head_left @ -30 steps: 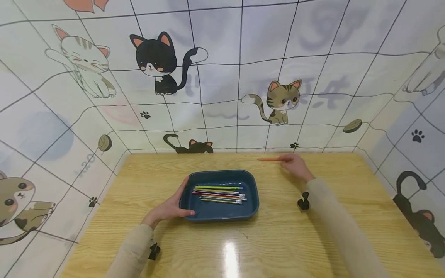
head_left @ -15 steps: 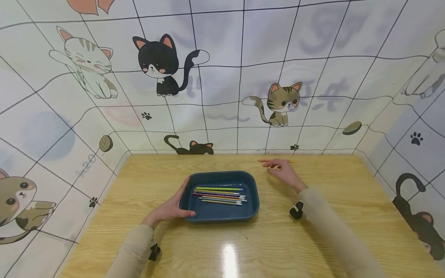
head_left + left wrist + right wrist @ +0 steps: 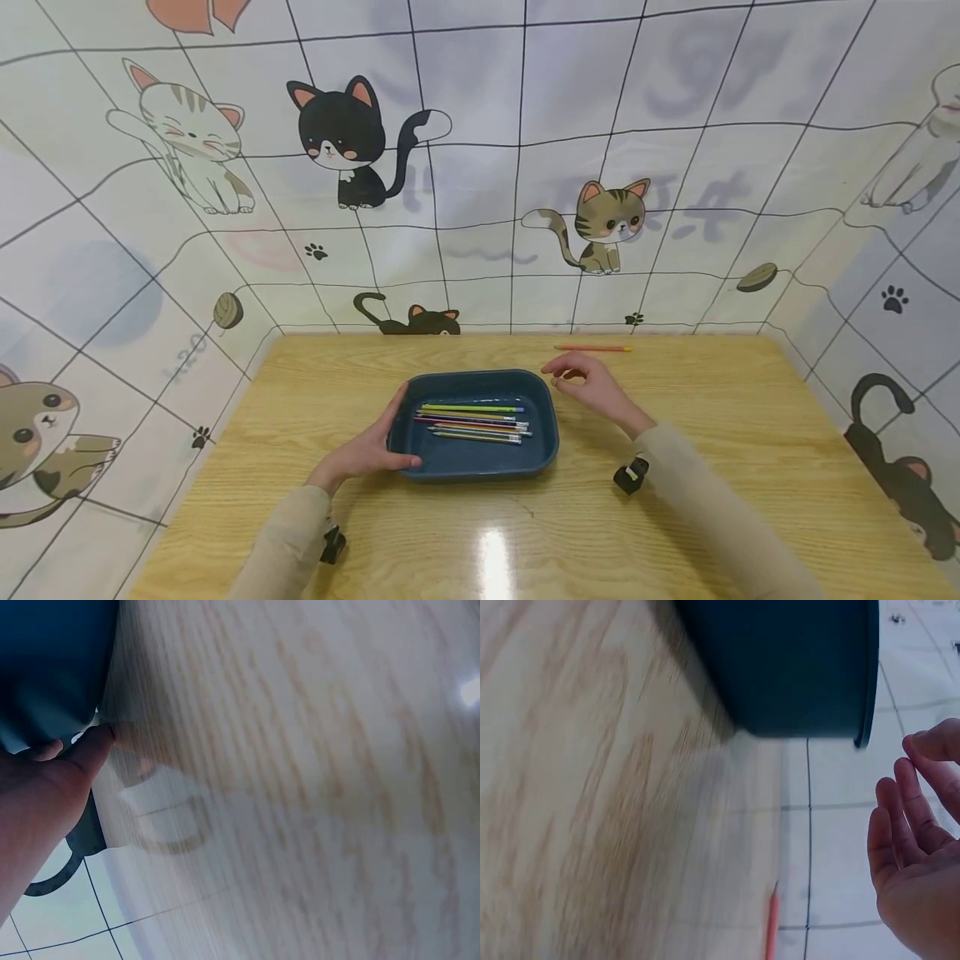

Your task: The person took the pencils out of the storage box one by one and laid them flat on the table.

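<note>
A dark blue rectangular tray (image 3: 480, 471) sits mid-table, with several pencils (image 3: 472, 422) lying side by side inside it. My left hand (image 3: 367, 450) grips the tray's left end, its thumb at the near corner and its fingers along the far side. In the left wrist view this hand's thumb (image 3: 88, 754) is against the tray wall (image 3: 52, 682). Just off the tray's far right corner, my right hand (image 3: 592, 390) hovers with loosely bent fingers and nothing in them. Behind it an orange-red pencil (image 3: 594, 348) with a yellow end lies on the table.
The wooden table (image 3: 675, 500) meets a cat-patterned cloth backdrop (image 3: 480, 250) at the back and both sides. A small black wrist camera (image 3: 631, 476) hangs below the right wrist, another black wrist camera (image 3: 333, 544) below the left.
My right hand has let go of the orange-red pencil on the table near the back edge and moved left and nearer, towards the tray. My left hand and the tray have stayed put.
</note>
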The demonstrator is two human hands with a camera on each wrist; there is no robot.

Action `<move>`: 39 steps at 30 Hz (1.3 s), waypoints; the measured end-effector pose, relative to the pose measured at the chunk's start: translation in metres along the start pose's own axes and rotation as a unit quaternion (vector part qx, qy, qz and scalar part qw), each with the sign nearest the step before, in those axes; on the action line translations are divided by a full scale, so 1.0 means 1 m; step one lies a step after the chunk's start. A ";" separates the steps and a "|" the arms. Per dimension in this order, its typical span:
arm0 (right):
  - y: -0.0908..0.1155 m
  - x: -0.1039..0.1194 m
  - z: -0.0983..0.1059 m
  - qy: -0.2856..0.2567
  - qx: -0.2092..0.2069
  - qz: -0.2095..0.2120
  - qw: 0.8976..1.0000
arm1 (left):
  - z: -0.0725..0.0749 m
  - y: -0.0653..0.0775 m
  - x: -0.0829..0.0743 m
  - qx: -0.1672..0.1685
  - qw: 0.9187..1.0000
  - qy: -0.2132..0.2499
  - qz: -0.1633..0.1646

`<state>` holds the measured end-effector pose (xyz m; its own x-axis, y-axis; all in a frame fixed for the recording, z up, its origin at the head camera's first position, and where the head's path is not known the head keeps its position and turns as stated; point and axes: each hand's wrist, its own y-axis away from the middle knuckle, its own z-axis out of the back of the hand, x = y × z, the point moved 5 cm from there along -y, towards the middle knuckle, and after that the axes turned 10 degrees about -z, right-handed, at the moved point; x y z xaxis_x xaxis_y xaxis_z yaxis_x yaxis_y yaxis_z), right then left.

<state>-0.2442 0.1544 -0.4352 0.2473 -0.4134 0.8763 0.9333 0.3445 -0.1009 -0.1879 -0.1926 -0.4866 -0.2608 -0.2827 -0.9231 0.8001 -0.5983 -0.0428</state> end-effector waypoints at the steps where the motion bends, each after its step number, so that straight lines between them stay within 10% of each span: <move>1: -0.001 -0.002 -0.003 0.002 0.002 0.004 1.000 | 0.000 0.000 0.001 0.000 1.000 -0.001 -0.001; 17: 0.008 0.019 -0.045 0.002 0.060 0.089 0.994 | 0.000 0.001 0.003 -0.003 1.000 -0.021 -0.003; 39: -0.004 0.027 -0.097 0.083 0.122 0.075 0.986 | 0.000 -0.002 0.005 0.000 1.000 -0.014 -0.005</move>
<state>-0.2164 0.0605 -0.4566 0.4361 -0.4684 0.7684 0.7981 0.5959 -0.0897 -0.1908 -0.1927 -0.4913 -0.2834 -0.2972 -0.9118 0.7980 -0.6004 -0.0523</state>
